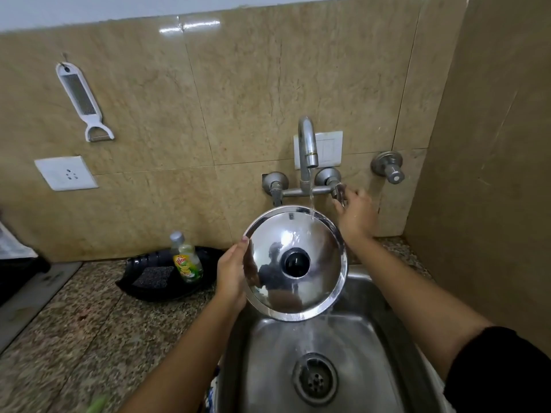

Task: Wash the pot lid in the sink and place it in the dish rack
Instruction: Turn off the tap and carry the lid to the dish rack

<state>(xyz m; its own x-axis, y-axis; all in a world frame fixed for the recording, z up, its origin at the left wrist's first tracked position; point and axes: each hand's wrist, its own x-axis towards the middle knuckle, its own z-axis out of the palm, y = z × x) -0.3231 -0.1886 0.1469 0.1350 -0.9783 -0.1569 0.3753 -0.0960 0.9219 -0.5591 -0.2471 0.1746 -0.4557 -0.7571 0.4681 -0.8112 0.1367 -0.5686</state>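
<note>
A shiny steel pot lid with a black knob in its middle is held tilted over the steel sink. My left hand grips the lid's left rim. Water runs from the tap spout onto the lid's upper right part and streams off its lower right edge into the basin. My right hand is behind the lid, fingers closed on the right tap handle. No dish rack is in view.
A black tray on the granite counter left of the sink holds a dark scrub pad and a dish soap bottle. A wall socket and a hanging white grater are on the left wall. A side wall stands at right.
</note>
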